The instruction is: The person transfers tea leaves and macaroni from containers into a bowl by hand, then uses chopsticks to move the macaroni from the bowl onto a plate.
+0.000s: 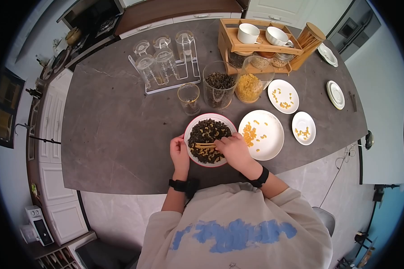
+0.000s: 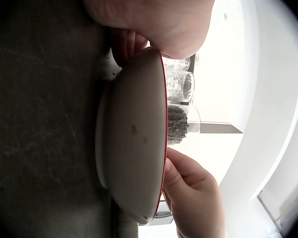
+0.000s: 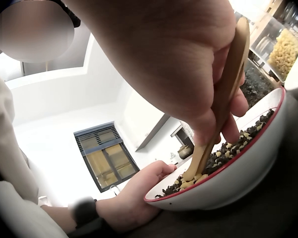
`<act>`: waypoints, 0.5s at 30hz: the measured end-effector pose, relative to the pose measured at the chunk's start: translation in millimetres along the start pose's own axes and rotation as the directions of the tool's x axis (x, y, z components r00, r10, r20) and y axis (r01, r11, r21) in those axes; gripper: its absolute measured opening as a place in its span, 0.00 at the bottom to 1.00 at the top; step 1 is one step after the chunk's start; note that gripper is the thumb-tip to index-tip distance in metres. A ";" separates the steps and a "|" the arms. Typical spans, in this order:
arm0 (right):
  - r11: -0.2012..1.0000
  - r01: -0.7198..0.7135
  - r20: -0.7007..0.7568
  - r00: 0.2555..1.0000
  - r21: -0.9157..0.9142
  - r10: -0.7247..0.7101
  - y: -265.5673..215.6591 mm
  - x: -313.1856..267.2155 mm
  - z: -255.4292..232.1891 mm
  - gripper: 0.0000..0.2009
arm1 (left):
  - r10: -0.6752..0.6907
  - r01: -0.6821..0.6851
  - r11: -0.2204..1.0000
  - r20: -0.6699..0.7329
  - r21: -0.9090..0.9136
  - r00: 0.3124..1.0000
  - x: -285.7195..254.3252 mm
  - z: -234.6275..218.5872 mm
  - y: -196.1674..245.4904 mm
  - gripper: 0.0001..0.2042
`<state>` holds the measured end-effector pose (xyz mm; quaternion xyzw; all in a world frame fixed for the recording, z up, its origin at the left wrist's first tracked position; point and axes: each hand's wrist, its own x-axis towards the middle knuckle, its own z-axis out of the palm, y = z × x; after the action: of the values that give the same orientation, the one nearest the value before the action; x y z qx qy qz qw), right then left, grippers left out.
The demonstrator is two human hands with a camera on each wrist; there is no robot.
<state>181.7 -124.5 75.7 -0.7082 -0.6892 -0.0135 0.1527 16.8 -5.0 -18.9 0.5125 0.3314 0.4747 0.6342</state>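
A white bowl (image 1: pixel 209 115) with a red rim stands on the table before me, full of dark dried bits (image 1: pixel 205 131) mixed with small yellow macaroni pieces (image 3: pixel 228 153). My left hand (image 1: pixel 179 154) grips the bowl's left edge, its fingers against the outer wall. Over the bowl, my right hand (image 1: pixel 233 150) holds wooden tongs (image 3: pixel 233 69) with their tips down among the macaroni. A white plate (image 1: pixel 274 141) with loose macaroni lies close to the right of the bowl. Part of the tongs is hidden by the right hand's fingers.
Behind the bowl stand an empty glass (image 1: pixel 191 107), a jar of dark bits (image 1: pixel 220 85) and a jar of macaroni (image 1: pixel 249 87). Two smaller plates (image 1: pixel 294 104) (image 1: pixel 304 141) hold macaroni. A glass rack (image 1: pixel 173 87) and a wooden shelf (image 1: pixel 238 45) with cups stand farther back.
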 end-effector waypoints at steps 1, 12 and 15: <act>1.000 -0.006 0.005 1.000 -0.003 0.006 0.9 -1.0 -0.8 0.08 | -0.001 0.001 1.000 0.000 0.001 1.000 -0.1 0.2 0.6 0.02; 0.991 -0.136 -0.052 0.989 -0.011 0.135 22.4 -28.1 -19.5 0.06 | 0.020 -0.020 1.000 -0.004 0.007 1.000 0.0 0.0 -0.8 0.02; 0.982 -0.191 -0.063 0.980 -0.016 0.189 31.4 -38.1 -29.7 0.06 | 0.017 -0.017 1.000 -0.007 0.011 1.000 -0.1 -0.1 -1.2 0.02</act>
<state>216.2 -168.7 89.0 -0.7716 -0.6133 -0.0281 0.1665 17.0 -5.0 -20.1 0.5171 0.3318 0.4801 0.6262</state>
